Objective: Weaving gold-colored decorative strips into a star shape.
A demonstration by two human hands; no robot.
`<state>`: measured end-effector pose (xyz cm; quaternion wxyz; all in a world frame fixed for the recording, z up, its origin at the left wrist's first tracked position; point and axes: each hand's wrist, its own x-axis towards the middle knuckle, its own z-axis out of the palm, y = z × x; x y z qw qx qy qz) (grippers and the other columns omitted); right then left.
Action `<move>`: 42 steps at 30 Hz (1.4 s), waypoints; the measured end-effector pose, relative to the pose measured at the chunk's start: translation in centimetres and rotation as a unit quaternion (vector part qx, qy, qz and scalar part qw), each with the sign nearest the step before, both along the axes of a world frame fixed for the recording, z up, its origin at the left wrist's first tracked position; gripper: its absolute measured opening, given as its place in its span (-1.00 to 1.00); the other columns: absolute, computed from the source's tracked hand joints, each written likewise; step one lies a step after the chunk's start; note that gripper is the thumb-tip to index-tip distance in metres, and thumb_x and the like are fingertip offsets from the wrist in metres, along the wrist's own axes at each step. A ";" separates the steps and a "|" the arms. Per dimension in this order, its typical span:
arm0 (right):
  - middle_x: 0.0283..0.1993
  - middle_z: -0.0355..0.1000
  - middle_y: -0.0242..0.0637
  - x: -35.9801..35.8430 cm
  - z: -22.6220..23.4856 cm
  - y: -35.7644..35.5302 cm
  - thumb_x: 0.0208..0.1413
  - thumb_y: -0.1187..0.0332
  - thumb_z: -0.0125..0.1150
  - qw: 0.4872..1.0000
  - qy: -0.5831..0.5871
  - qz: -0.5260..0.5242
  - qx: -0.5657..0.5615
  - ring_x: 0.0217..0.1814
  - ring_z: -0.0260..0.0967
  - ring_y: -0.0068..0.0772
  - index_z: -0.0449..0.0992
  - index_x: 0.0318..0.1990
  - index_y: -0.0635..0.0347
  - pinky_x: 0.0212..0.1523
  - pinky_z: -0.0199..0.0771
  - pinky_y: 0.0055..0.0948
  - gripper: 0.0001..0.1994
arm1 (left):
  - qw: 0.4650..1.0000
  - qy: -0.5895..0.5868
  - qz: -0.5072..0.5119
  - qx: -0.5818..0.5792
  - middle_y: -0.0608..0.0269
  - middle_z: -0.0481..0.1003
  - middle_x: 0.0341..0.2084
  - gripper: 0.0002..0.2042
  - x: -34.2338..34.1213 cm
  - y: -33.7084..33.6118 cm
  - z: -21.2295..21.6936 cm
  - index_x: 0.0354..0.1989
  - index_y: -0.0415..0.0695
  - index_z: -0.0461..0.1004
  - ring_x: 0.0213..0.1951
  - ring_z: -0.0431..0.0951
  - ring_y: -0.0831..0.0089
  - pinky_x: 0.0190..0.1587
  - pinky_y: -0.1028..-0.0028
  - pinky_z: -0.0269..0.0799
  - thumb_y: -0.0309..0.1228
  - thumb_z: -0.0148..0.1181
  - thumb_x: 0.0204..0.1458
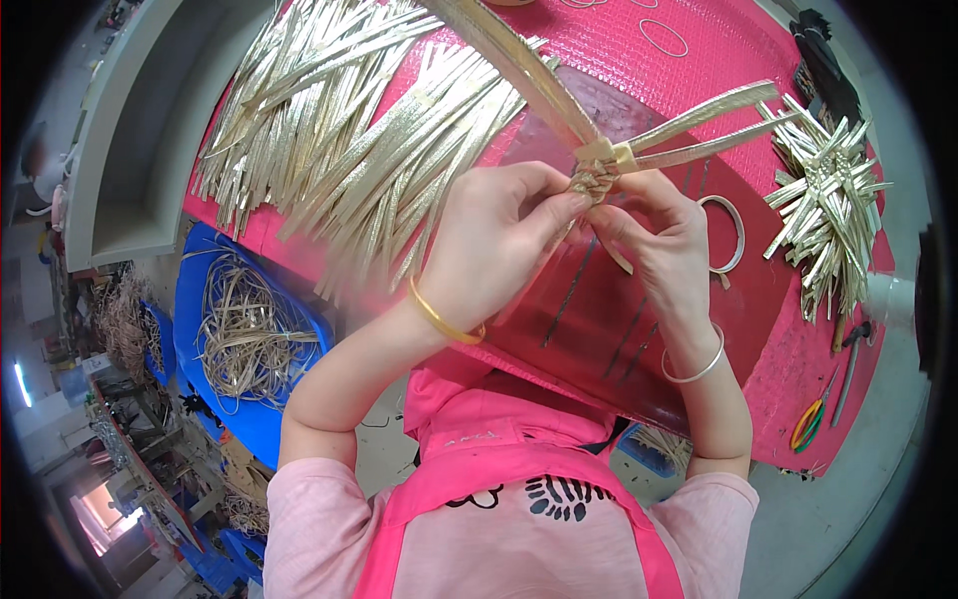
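Observation:
Both hands meet over a dark red board (689, 299) and pinch a small braided piece (596, 180) of gold strips. My left hand (504, 235) grips its left side between thumb and forefinger. From the other side, my right hand (654, 230) presses thumb and fingers against the braid's lower right. Long gold strips (539, 85) run up and away from the braid, and two shorter strips (704, 130) stick out to the right. Pale tape (624, 157) wraps the point where they join. A loose end hangs below the fingers.
Piles of gold strips (309, 100) cover the table's left; a woven-looking bundle (828, 200) lies at right. A tape roll (733, 235) rests beside my right hand. Scissors (808, 424) lie near the right edge. A blue bin (190, 299) of strip scraps stands at lower left.

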<state>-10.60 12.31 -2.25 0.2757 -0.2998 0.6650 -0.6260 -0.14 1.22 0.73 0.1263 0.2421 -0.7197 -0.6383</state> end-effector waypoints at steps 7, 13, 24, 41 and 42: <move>-0.48 0.36 -0.36 0.1 -0.3 0.5 -0.21 0.57 0.14 0.997 0.062 0.006 -0.053 -0.44 0.27 -0.63 0.48 -0.41 0.30 -0.43 0.25 -0.67 -0.87 | 0.997 -0.007 -0.071 -0.018 0.20 0.46 -0.55 -0.83 0.2 -1.7 -0.2 -0.35 -0.38 0.41 -0.51 0.41 0.61 -0.45 0.63 0.34 -0.54 0.03 -0.12; -0.45 0.38 -0.32 0.6 -0.5 0.6 -0.06 0.47 0.06 0.903 -0.403 0.092 -0.119 -0.46 0.30 -0.60 0.38 -0.37 0.32 -0.40 0.34 -0.61 -0.89 | 0.918 0.146 -0.067 -0.362 0.14 0.43 -0.64 -0.90 0.3 -2.2 -0.8 -0.52 -0.31 0.43 -0.57 0.45 0.43 -0.50 0.61 0.33 -0.62 0.14 -0.29; -0.43 0.39 -0.32 1.7 1.0 0.5 -0.10 0.51 0.10 0.969 -0.207 0.025 -0.134 -0.46 0.33 -0.59 0.40 -0.41 0.37 -0.40 0.35 -0.64 -0.90 | 0.986 0.068 -0.015 0.151 0.21 0.46 -0.51 -0.87 1.4 0.2 1.0 -0.37 -0.37 0.41 -0.46 0.45 0.58 -0.38 0.66 0.36 -0.58 0.05 -0.12; -0.46 0.39 -0.33 1.9 1.4 -0.1 -0.10 0.54 0.08 0.994 -0.067 -0.054 -0.070 -0.48 0.29 -0.67 0.40 -0.38 0.40 -0.46 0.30 -0.70 -0.89 | 0.974 0.120 0.035 0.187 0.16 0.41 -0.62 -0.85 -1.0 0.4 -1.5 -0.39 -0.37 0.34 -0.69 0.38 0.57 -0.66 0.66 0.29 -0.53 0.06 -0.12; -0.46 0.39 -0.33 1.6 1.3 0.1 -0.10 0.54 0.08 0.994 -0.066 -0.057 -0.069 -0.48 0.29 -0.67 0.40 -0.38 0.40 -0.46 0.30 -0.70 -0.89 | 0.974 0.120 0.032 0.188 0.16 0.41 -0.62 -0.85 -1.0 0.3 -1.1 -0.39 -0.37 0.34 -0.69 0.38 0.57 -0.66 0.66 0.29 -0.53 0.06 -0.12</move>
